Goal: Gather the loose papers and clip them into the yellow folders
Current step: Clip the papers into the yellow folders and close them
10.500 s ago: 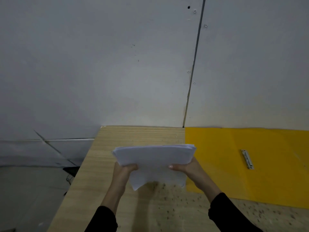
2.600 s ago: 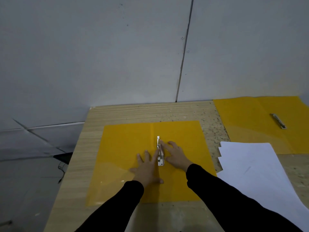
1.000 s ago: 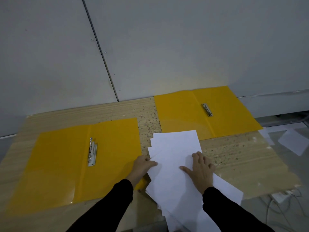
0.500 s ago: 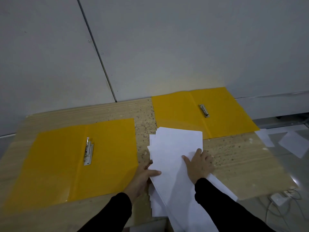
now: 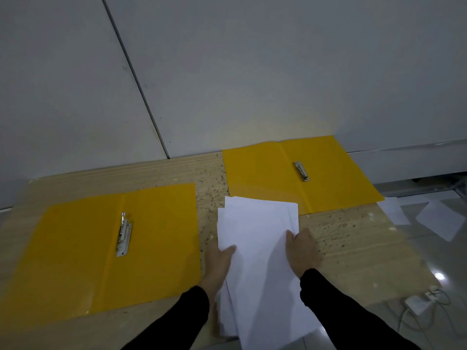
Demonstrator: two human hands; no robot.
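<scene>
Both folders point(image 5: 106, 248) point(image 5: 300, 175) open on bench, clips empty. Papers point(image 5: 255, 238) lower centre, uneven; left hand point(image 5: 218, 261) thumb-pinches stack edge, right hand point(image 5: 302, 251) flat on it. Stray sheets point(image 5: 439, 221) on floor. Nothing clipped.

Table point(image 5: 353, 238): light wooden top, grain running left to right, dark speckles across its middle and right part; far edge set against the wall.
Wall point(image 5: 252, 72): plain grey-white panels.
Panel seam point(image 5: 136, 79): dark line slanting down to the right and reaching the table's far edge; small screw heads just beside it.
Floor point(image 5: 442, 248): glossy and pale, seen past the table's right edge; one bright light reflection.
White adapter point(image 5: 417, 304): lies on the floor near the table's right front corner.
Cables point(image 5: 406, 322): thin, pale, looping away from the adapter.
</scene>
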